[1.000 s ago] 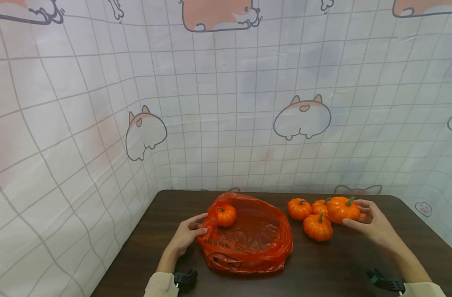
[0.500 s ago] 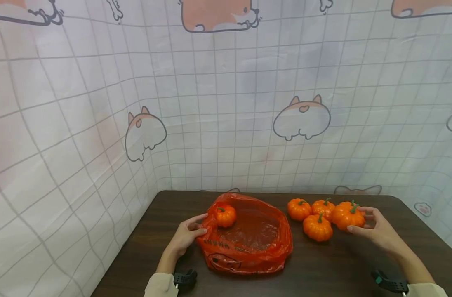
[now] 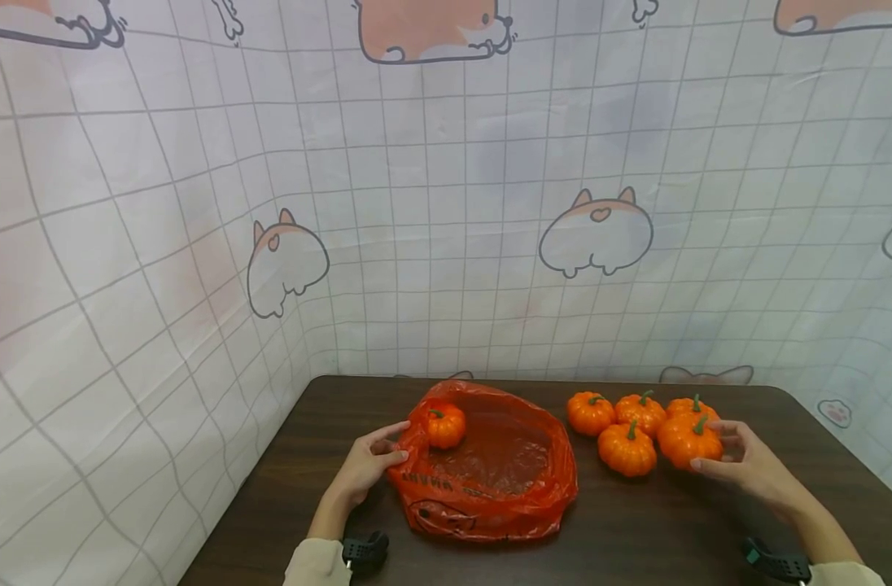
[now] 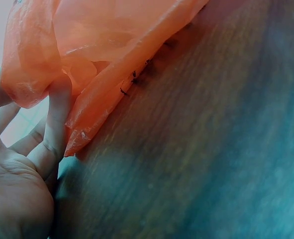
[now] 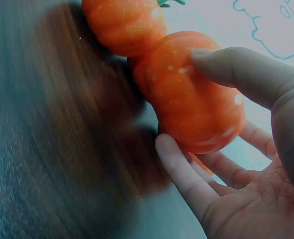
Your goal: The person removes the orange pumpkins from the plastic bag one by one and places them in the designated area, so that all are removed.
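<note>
My left hand pinches the left rim of a red plastic bag, which sits with its mouth spread on the table. In the left wrist view the thin bag hangs over my fingers. One small orange pumpkin lies inside the bag, at its left. To the right, my right hand holds another pumpkin between thumb and fingers, low beside the other pumpkins. The right wrist view shows this pumpkin with my thumb on one side and fingertips on the other.
Several more pumpkins cluster right of the bag: one at the left, one in front, one behind, and one partly hidden behind the held pumpkin. The dark wooden table backs onto a patterned curtain.
My right hand has moved the held pumpkin slightly right and toward me, uncovering the pumpkins behind it. The left hand and the bag have stayed put.
</note>
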The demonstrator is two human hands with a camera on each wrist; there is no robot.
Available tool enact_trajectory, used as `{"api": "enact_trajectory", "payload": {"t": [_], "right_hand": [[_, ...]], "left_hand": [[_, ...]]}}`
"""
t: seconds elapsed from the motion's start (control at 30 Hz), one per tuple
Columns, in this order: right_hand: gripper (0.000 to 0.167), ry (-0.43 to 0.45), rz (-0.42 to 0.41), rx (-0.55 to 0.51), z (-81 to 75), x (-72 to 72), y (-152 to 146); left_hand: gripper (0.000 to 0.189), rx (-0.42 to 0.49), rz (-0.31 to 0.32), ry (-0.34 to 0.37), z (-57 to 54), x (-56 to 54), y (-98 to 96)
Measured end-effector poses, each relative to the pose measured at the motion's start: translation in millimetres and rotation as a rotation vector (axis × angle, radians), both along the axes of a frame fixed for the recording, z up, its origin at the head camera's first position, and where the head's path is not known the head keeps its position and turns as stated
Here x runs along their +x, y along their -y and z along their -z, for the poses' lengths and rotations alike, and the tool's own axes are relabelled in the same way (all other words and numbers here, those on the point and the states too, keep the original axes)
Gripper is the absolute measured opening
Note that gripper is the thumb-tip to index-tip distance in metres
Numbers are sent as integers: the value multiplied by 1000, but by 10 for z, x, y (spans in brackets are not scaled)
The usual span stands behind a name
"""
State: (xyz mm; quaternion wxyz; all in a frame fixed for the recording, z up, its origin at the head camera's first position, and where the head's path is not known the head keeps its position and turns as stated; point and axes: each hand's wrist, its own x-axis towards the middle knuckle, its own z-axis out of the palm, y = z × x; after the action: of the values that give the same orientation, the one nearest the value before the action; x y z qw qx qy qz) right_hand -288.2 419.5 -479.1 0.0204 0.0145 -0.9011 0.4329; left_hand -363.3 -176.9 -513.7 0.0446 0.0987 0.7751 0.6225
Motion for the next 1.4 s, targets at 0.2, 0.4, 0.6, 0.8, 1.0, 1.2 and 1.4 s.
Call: {"api": "enact_trajectory", "payload": {"t": [0.2,0.4,0.6,0.8,1.0,1.2,1.4], "right_hand": [[79,38,-15,23,44,-13,-33],[80,61,-22,34,96,-41,-50],[81,85,-13,33,109,-48,-48],[82,96,-10,24,97,-42,-31],[83,108,-17,14,92,-40,-15],[83,115,-20,5,81,-37,-1],[83,108,-17,22,79,-42,10]], "left_hand": [[52,2,9,0,6,-7,0],[52,4,13,3,5,-9,2],[52,9,19,8,12,4,8],[53,15,34,2,6,17,12],[53,14,31,1,8,11,14],[53,20,29,7,6,18,14],[52,20,23,8,-7,16,8]]}}
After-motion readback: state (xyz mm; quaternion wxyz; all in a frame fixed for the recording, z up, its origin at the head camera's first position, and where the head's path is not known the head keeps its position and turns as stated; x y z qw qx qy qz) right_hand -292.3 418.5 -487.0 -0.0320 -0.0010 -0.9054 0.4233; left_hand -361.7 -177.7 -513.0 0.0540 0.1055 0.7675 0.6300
